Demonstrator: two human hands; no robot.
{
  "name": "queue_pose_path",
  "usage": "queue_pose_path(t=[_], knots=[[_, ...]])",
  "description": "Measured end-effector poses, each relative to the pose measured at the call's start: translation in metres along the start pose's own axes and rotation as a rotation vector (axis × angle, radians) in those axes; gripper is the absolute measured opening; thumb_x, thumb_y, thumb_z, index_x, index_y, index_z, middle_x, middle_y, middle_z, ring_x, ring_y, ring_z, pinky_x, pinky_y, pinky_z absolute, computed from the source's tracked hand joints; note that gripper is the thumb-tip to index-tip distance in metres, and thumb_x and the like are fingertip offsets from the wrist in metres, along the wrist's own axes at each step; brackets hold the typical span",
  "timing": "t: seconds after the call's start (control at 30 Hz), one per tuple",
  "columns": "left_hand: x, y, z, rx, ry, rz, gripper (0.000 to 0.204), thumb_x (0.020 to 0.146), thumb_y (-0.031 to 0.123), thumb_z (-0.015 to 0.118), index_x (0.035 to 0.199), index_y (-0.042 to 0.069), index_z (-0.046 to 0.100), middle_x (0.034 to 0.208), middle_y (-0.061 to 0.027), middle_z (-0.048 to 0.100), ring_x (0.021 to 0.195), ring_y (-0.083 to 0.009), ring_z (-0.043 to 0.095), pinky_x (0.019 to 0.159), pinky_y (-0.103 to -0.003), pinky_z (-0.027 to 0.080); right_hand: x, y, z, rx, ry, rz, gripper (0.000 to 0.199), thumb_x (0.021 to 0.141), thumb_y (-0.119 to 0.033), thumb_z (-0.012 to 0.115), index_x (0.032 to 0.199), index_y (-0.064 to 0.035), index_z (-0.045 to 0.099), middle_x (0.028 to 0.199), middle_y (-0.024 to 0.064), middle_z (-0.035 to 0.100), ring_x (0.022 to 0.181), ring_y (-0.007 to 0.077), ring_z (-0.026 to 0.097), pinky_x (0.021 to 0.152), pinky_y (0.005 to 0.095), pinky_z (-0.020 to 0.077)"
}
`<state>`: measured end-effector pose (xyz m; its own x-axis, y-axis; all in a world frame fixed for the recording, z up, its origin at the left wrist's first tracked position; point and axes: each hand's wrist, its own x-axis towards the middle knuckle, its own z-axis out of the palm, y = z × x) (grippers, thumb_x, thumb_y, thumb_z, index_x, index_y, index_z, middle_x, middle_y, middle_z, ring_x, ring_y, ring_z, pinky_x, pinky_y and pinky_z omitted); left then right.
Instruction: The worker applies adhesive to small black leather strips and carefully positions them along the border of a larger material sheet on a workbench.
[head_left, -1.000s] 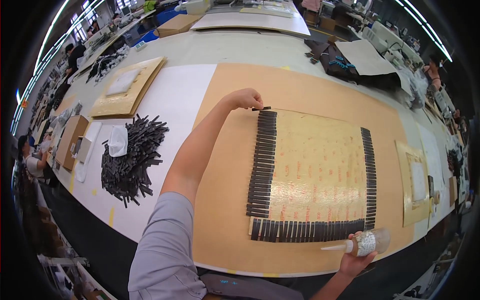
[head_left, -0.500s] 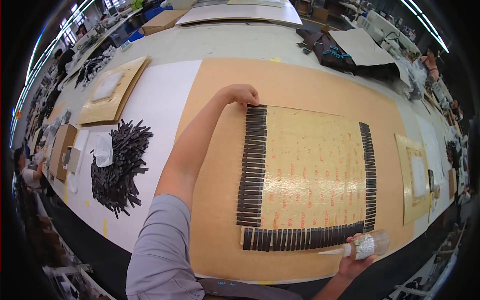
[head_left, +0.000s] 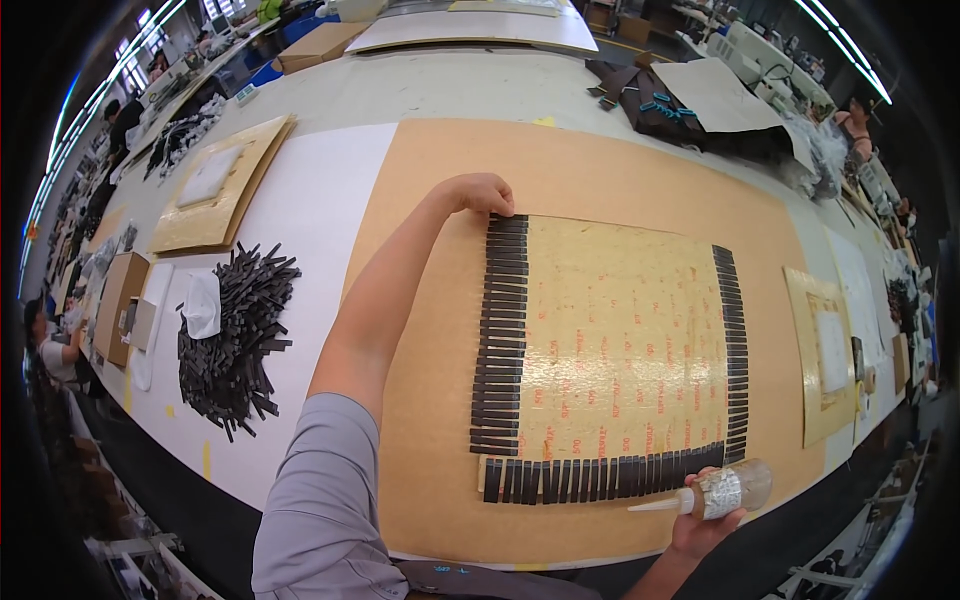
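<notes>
Left hand point(head_left: 484, 192) touches the farthest-left strip at the yellow board's point(head_left: 625, 350) far-left corner, grip unclear; right hand point(head_left: 700, 528) grasps a bottle point(head_left: 745, 486) by its near-right corner. Black strips point(head_left: 503, 310) line every board edge except the far one.

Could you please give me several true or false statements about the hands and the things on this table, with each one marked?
1. The right hand holds a bottle. True.
2. The bottle's nozzle points toward the right. False: it points left.
3. Black strips line three sides of the yellowish board. True.
4. The left hand is at the board's near right corner. False: it is at the far left corner.
5. A pile of loose black strips lies to the right of the board. False: it lies to the left.
6. Something white lies on that pile. True.
</notes>
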<state>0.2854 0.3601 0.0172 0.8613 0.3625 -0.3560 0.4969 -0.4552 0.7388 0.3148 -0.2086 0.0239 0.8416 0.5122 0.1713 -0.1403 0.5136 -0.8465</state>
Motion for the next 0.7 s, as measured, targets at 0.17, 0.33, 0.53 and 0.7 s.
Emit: queue_pose_path(t=[0.17,0.33,0.53,0.7], knots=[[-0.009,-0.005,-0.002,0.012,-0.019,-0.008,0.013,0.076,0.021,0.063,0.078,0.008,0.06,0.072,0.0011,0.054,0.066,-0.0092,0.047,0.059,-0.024,0.038,-0.002,0.002,0.003,-0.001,-0.023,0.02,0.07,0.083,-0.057,0.05,0.12,0.001,0.041,0.105,0.017,0.052,0.096,0.0261,0.053,0.085,0.0379,0.045],[-0.007,0.012,-0.006,0.028,0.085,0.05,0.018,0.075,0.022,0.064,0.085,0.007,0.064,0.079,-0.0026,0.059,0.073,-0.0137,0.053,0.067,-0.028,0.044,-0.008,-0.003,0.003,0.024,0.015,0.007,0.07,0.082,-0.057,0.052,0.12,0.0013,0.042,0.106,0.0167,0.052,0.097,0.0259,0.053,0.084,0.0381,0.0456],[0.03,0.053,0.04,0.196,0.11,0.298,0.031,0.081,0.022,0.06,0.103,-0.001,0.062,0.098,-0.0128,0.065,0.092,-0.0203,0.06,0.082,-0.031,0.045,-0.007,-0.001,-0.007,0.049,0.043,0.09,0.077,0.077,-0.062,0.055,0.118,0.0029,0.045,0.105,0.0158,0.054,0.094,0.028,0.056,0.084,0.0428,0.0459],[0.029,0.074,0.062,0.312,0.113,0.249,0.027,0.075,0.018,0.063,0.093,-0.002,0.065,0.081,-0.011,0.066,0.075,-0.0184,0.061,0.068,-0.031,0.047,-0.004,-0.01,-0.002,0.084,-0.043,0.095,0.076,0.077,-0.058,0.058,0.122,0.001,0.043,0.112,0.0172,0.055,0.101,0.03,0.057,0.088,0.0476,0.0456]])
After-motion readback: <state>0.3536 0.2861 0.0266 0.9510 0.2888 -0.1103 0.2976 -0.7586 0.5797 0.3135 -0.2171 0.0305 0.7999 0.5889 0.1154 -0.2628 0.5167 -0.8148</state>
